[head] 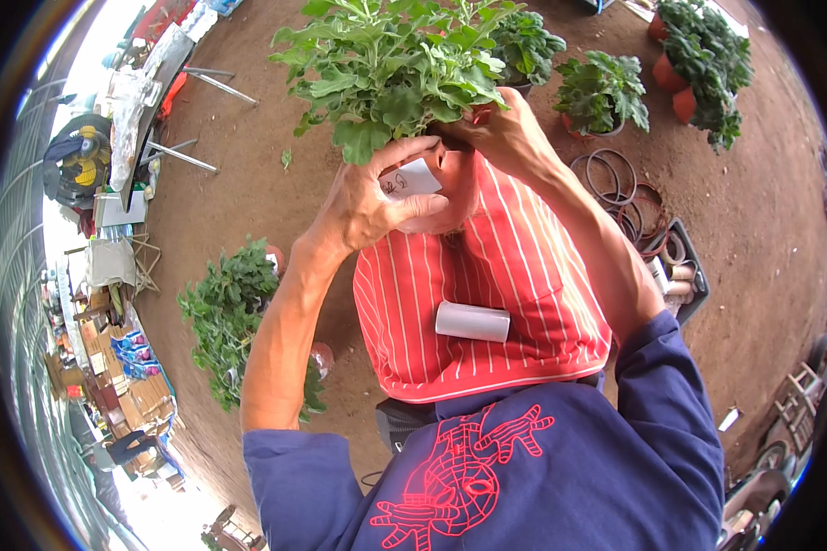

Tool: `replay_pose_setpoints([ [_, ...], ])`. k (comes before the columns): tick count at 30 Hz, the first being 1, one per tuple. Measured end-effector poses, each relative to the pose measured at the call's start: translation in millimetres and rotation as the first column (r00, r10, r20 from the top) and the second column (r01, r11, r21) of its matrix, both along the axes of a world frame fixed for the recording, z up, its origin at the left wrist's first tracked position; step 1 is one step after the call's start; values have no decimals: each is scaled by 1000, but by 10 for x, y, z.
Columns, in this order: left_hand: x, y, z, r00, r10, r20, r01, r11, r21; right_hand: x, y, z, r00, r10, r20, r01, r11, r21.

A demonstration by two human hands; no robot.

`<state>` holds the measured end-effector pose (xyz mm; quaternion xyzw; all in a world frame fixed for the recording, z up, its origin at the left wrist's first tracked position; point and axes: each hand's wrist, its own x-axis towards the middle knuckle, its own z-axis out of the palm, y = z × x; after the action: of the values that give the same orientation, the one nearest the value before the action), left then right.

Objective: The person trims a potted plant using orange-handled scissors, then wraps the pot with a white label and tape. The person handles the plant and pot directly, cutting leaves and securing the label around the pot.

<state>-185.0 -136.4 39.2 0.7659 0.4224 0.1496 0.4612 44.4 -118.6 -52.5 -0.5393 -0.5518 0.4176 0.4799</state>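
Note:
A leafy green potted plant (pixel 393 76) stands before me, its orange plastic pot (pixel 458 189) above my knees. My left hand (pixel 379 200) grips the near side of the pot, the thumb and fingers around a white paper label (pixel 410 179) that bears handwriting. My right hand (pixel 499 131) is at the pot's rim on the right, fingers under the leaves; the fingertips are partly hidden, so its hold cannot be told. A roll of whitish film or tape (pixel 472 321) lies on the red striped apron (pixel 413 296) in my lap.
More potted plants stand right (pixel 603 93), far right (pixel 706 69) and left (pixel 231 310) on the bare soil. To the right lie coiled hoses (pixel 617 182) and a dark tray (pixel 699 293) with rolls. At far left are a fan (pixel 79 162), a metal-legged table (pixel 155 76) and cardboard boxes (pixel 145 399).

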Motion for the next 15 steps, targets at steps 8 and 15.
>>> replay_pose_setpoints([
  [8, 6, 19, -86, 996, -17, 83, 9, 996, 93, 10, -38, 213, 937, 0, 350, -126, 933, 337],
  [15, 23, 25, 2, 1000, 21, 1, -21, 999, -47, 337, -337, 401, 934, 110, 341, -180, 967, 180],
])
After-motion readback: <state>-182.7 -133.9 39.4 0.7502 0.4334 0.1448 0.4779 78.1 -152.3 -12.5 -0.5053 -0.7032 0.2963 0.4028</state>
